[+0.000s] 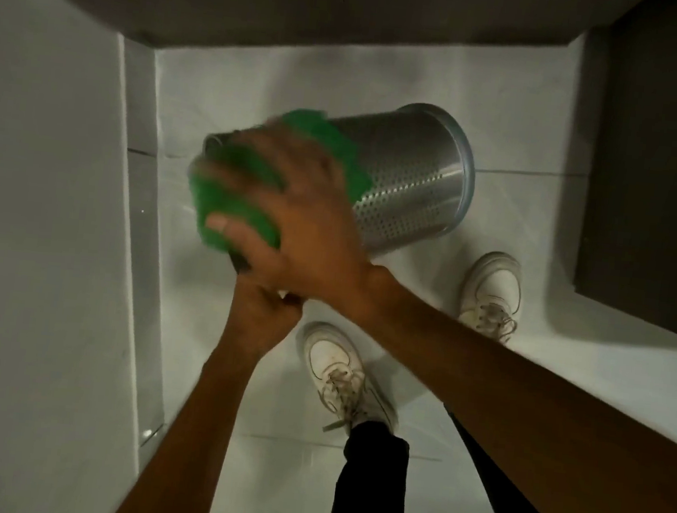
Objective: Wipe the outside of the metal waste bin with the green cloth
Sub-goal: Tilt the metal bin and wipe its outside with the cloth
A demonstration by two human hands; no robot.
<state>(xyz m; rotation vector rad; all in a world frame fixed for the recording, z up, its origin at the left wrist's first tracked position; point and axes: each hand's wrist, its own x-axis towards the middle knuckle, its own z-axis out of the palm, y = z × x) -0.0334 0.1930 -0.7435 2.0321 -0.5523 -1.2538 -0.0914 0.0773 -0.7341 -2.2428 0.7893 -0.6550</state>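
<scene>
A perforated metal waste bin [411, 180] is held tilted on its side above the floor, its base pointing right and away, its rim end toward me at the left. My right hand [291, 209] presses a green cloth [238, 204] flat against the bin's wall near the rim end; the cloth wraps over the top and side and is blurred. My left hand [260, 310] grips the bin's lower rim edge from beneath. Most of the rim is hidden by the cloth and hand.
White tiled floor [530, 122] all around. A white wall or panel [35, 182] rises close on the left. A dark cabinet [664, 165] stands at the right and a dark wall at the back. My two white sneakers [334, 364] stand just below the bin.
</scene>
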